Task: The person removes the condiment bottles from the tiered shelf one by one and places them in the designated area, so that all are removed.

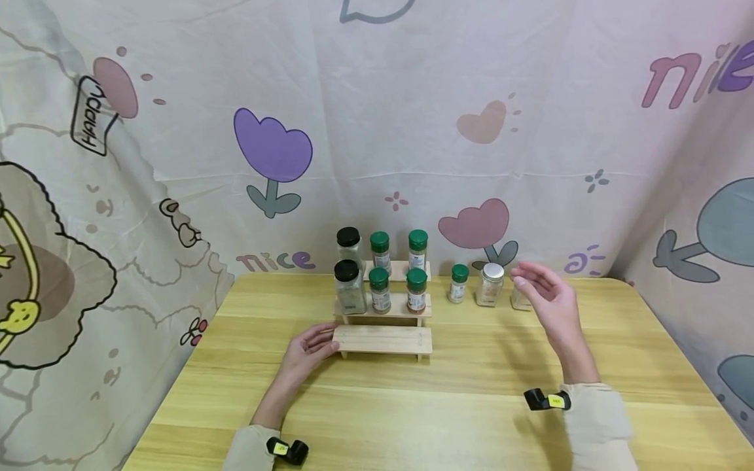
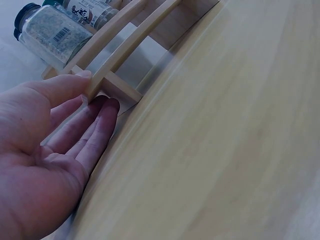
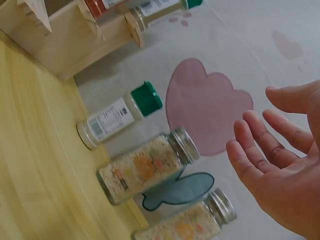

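A stepped wooden spice rack (image 1: 383, 340) stands on the table. My left hand (image 1: 303, 353) grips the left end of its lowest step; in the left wrist view the thumb (image 2: 75, 85) lies on top and the fingertips are underneath. My right hand (image 1: 554, 304) hovers above the table with loosely bent fingers, holding nothing. Partly hidden behind it in the head view is a glass jar (image 1: 521, 301), whose silver lid (image 3: 223, 206) shows in the right wrist view. Left of that jar stand another silver-lidded jar (image 1: 489, 291) and a small green-capped spice bottle (image 1: 457, 288).
On the rack's middle step are a black-capped jar (image 1: 350, 293) and two green-capped bottles (image 1: 381, 296); similar ones stand on the top step. The lowest step is bare. A printed cloth (image 1: 377, 131) hangs behind the wooden table (image 1: 471, 418).
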Motion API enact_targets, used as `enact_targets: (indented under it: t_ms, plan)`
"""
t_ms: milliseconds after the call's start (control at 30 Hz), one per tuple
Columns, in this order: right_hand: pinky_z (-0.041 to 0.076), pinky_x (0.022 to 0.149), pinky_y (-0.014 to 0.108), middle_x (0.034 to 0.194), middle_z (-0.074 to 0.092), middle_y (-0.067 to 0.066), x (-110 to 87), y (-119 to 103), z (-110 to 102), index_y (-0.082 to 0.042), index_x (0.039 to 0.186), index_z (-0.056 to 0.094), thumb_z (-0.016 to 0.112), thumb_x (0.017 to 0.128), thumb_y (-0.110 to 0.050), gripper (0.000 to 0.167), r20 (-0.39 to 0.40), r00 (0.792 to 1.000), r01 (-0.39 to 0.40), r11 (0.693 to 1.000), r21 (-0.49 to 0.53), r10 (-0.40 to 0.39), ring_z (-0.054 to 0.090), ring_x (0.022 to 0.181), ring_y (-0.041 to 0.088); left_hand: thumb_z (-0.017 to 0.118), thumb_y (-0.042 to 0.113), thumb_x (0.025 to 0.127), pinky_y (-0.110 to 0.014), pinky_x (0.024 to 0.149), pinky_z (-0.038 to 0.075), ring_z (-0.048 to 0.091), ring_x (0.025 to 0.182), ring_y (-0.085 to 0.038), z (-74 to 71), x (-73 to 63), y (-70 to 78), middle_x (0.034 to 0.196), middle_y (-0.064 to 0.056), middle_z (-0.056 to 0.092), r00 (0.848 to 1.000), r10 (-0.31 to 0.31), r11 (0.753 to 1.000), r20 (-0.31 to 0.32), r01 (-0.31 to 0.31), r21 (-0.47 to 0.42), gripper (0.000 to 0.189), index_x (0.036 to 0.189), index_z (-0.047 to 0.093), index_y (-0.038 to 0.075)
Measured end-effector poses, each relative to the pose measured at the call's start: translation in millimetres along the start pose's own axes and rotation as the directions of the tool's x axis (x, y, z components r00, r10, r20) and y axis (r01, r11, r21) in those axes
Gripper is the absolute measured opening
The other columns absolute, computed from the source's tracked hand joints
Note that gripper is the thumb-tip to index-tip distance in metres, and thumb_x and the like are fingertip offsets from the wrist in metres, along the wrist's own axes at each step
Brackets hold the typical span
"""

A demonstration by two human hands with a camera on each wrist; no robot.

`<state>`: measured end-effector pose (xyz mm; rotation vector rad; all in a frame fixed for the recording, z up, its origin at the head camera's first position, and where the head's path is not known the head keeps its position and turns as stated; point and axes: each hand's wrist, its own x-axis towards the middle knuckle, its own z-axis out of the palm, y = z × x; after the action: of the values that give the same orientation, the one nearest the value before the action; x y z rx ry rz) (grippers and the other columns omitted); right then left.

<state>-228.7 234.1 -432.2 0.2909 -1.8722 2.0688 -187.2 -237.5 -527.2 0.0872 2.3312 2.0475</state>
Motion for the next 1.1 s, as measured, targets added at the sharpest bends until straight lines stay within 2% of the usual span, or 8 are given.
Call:
enact_targets:
  t_ms: [267, 500, 667, 833, 933, 1100]
  plan:
    - [0.055, 0.093, 0.019, 0.116, 0.073, 0.007, -4.2, -2, 18, 0.012, 0.133, 0.057, 0.068, 0.098, 0.0, 0.039, 0.081, 0.996, 0.025, 0.999, -0.027, -0.023, 0.068, 0.107, 0.011, 0.075, 0.008, 0.094, -0.024, 0.095, 0.055, 0.065, 0.121, -0.031, -0.3, 0.2, 1.2, 0.132, -0.024, 0.065, 1.0, 0.004, 1.0, 0.005, -0.004, -0.004, 0.047, 0.138, 0.06, -0.002]
    - [0.055, 0.096, 0.022, 0.121, 0.069, 0.021, -7.2, 0, 35, 0.009, 0.134, 0.059, 0.066, 0.1, -0.001, 0.036, 0.154, 0.987, 0.056, 0.997, -0.043, -0.049, 0.068, 0.11, 0.015, 0.075, 0.008, 0.095, -0.024, 0.095, 0.056, 0.066, 0.119, -0.026, -0.4, -0.4, 1.6, 0.132, -0.024, 0.065, 1.0, 0.009, 1.0, 0.008, -0.009, -0.004, 0.047, 0.138, 0.061, -0.002]
    - [0.055, 0.096, 0.023, 0.123, 0.067, 0.026, -10.1, 2, 48, 0.007, 0.132, 0.06, 0.066, 0.1, -0.002, 0.034, 0.182, 0.982, 0.055, 0.996, -0.071, -0.042, 0.068, 0.11, 0.015, 0.075, 0.008, 0.095, -0.023, 0.096, 0.055, 0.066, 0.117, -0.023, -0.9, -1.4, 0.5, 0.133, -0.024, 0.064, 1.0, 0.025, 1.0, 0.015, -0.025, -0.001, 0.047, 0.139, 0.06, -0.002]
    - [0.055, 0.096, 0.024, 0.126, 0.065, 0.025, -13.6, 3, 59, 0.007, 0.135, 0.058, 0.067, 0.1, -0.006, 0.037, 0.206, 0.978, 0.04, 0.993, -0.111, -0.016, 0.067, 0.112, 0.017, 0.075, 0.008, 0.095, -0.024, 0.096, 0.055, 0.067, 0.115, -0.019, -1.2, -1.6, -0.6, 0.132, -0.024, 0.065, 0.999, 0.031, 1.0, 0.013, -0.031, -0.004, 0.047, 0.138, 0.06, -0.002]
    - [0.054, 0.099, 0.025, 0.128, 0.064, 0.025, -15.8, 2, 65, 0.009, 0.136, 0.056, 0.067, 0.101, -0.007, 0.041, 0.222, 0.975, 0.035, 0.993, -0.115, -0.008, 0.066, 0.114, 0.022, 0.075, 0.007, 0.094, -0.025, 0.095, 0.056, 0.068, 0.113, -0.018, -1.0, -0.9, -1.1, 0.131, -0.024, 0.065, 1.0, 0.028, 1.0, 0.01, -0.028, -0.007, 0.047, 0.138, 0.061, -0.002]
    - [0.055, 0.098, 0.027, 0.13, 0.063, 0.025, -18.1, 3, 75, 0.006, 0.135, 0.058, 0.069, 0.099, -0.007, 0.04, 0.258, 0.966, 0.037, 0.994, -0.099, -0.011, 0.063, 0.118, 0.036, 0.075, 0.007, 0.094, -0.025, 0.094, 0.057, 0.069, 0.111, -0.016, -0.4, -0.6, -1.7, 0.13, -0.025, 0.066, 0.999, 0.035, 0.999, 0.005, -0.035, -0.002, 0.047, 0.138, 0.06, -0.003]
